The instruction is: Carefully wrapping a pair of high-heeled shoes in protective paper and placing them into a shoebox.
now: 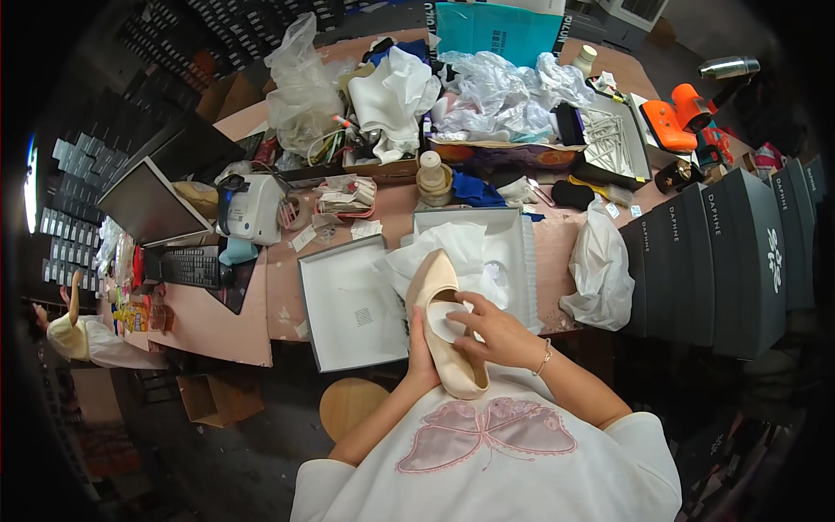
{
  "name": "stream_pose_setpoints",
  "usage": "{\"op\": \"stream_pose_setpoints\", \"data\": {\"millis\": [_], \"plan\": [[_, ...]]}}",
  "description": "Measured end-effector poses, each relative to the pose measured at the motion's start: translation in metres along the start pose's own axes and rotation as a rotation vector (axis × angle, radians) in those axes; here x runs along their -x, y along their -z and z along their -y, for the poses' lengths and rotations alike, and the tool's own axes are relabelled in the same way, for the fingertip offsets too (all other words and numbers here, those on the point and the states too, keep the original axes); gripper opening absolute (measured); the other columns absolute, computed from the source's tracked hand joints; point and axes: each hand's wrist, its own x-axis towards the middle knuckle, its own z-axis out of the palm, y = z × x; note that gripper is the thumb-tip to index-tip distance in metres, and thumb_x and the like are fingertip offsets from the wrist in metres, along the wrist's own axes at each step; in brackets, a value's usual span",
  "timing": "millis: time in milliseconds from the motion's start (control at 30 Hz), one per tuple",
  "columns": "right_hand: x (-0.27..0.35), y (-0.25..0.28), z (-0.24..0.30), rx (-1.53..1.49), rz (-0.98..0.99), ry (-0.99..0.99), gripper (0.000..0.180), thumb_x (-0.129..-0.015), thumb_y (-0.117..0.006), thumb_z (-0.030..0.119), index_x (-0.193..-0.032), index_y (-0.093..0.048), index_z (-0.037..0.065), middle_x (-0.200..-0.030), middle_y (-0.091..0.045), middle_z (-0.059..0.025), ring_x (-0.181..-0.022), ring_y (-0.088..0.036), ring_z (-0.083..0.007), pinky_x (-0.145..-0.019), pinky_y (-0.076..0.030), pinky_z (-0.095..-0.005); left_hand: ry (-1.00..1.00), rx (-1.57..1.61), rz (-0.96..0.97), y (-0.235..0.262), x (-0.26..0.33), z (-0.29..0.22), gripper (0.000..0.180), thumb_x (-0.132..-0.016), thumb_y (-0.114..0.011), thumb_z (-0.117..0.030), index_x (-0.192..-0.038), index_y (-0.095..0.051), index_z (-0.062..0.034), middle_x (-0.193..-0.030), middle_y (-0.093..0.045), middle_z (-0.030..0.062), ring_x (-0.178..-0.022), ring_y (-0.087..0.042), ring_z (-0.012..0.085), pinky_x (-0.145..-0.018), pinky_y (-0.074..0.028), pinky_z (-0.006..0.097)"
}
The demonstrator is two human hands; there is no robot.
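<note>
A beige pump point(435, 271) is held in front of my chest, its pointed toe towards the table. My left hand point(421, 352) is closed around the shoe's left side. Over the shoe's opening is my right hand point(500, 335), fingers apart and tips reaching in by the white insole point(442, 324). Whether those tips pinch anything does not show. Beyond the shoe, white tissue paper point(465, 245) spills out of an open grey-edged shoebox point(520, 235). Its lid point(348, 300) lies inside up to the left.
Dark grey shoeboxes point(739, 261) stand in a row at the right, beside a white plastic bag point(600, 270). A monitor point(156, 204), keyboard point(187, 265) and label printer point(252, 209) occupy the left. Crumpled plastic point(504, 91) fills a box at the back. Another person point(74, 335) is far left.
</note>
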Motion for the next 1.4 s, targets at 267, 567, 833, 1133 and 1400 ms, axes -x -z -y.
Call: {"op": "stream_pose_setpoints", "data": {"millis": [267, 567, 833, 1133, 1400], "plan": [[-0.024, -0.020, -0.030, 0.153, -0.014, -0.138, 0.024, -0.076, -0.067, 0.029, -0.077, -0.061, 0.006, -0.080, -0.062, -0.0111, -0.072, -0.064, -0.0299, -0.061, -0.052, -0.0399, -0.035, -0.092, -0.095, 0.009, -0.008, 0.012, 0.064, -0.092, -0.044, -0.059, -0.131, -0.045, -0.0083, -0.118, -0.057, 0.0110, -0.107, -0.057, 0.0246, -0.092, -0.048, 0.041], [-0.024, -0.018, -0.026, 0.598, 0.127, 0.275, 0.015, -0.077, -0.061, 0.020, -0.082, -0.064, 0.007, -0.088, -0.061, -0.0080, -0.076, -0.063, -0.0213, -0.058, -0.049, -0.0337, 0.002, -0.091, -0.048, 0.004, -0.004, 0.013, 0.062, -0.094, -0.038, -0.057, -0.136, -0.040, -0.0118, -0.129, -0.050, 0.0104, -0.115, -0.053, 0.0257, -0.097, -0.045, 0.041], [-0.037, -0.001, -0.041, 0.649, 0.237, 0.553, 0.014, -0.078, -0.059, 0.021, -0.078, -0.062, 0.007, -0.079, -0.058, -0.0033, -0.073, -0.062, -0.0191, -0.059, -0.047, -0.0316, -0.035, -0.080, 0.005, 0.005, -0.006, 0.004, 0.061, -0.094, -0.038, -0.056, -0.134, -0.043, -0.0107, -0.126, -0.053, 0.0104, -0.112, -0.055, 0.0248, -0.096, -0.046, 0.041], [-0.023, 0.000, -0.021, 0.502, 0.294, 0.369, 0.009, -0.074, -0.059, 0.016, -0.077, -0.058, 0.007, -0.076, -0.057, -0.0062, -0.065, -0.062, -0.0206, -0.057, -0.050, -0.0340, 0.064, -0.023, -0.059, 0.007, -0.007, 0.007, 0.064, -0.093, -0.043, -0.058, -0.133, -0.043, -0.0092, -0.125, -0.053, 0.0105, -0.112, -0.055, 0.0242, -0.096, -0.046, 0.040], [-0.059, 0.017, -0.060, 0.308, -0.058, -0.081, 0.011, -0.081, -0.056, 0.012, -0.078, -0.065, 0.007, -0.079, -0.064, -0.0070, -0.076, -0.065, -0.0229, -0.071, -0.051, -0.0361, -0.017, -0.025, -0.065, 0.013, 0.002, 0.004, 0.074, -0.090, -0.035, -0.066, -0.123, -0.052, -0.0013, -0.104, -0.062, 0.0169, -0.091, -0.063, 0.0269, -0.083, -0.053, 0.040]]}}
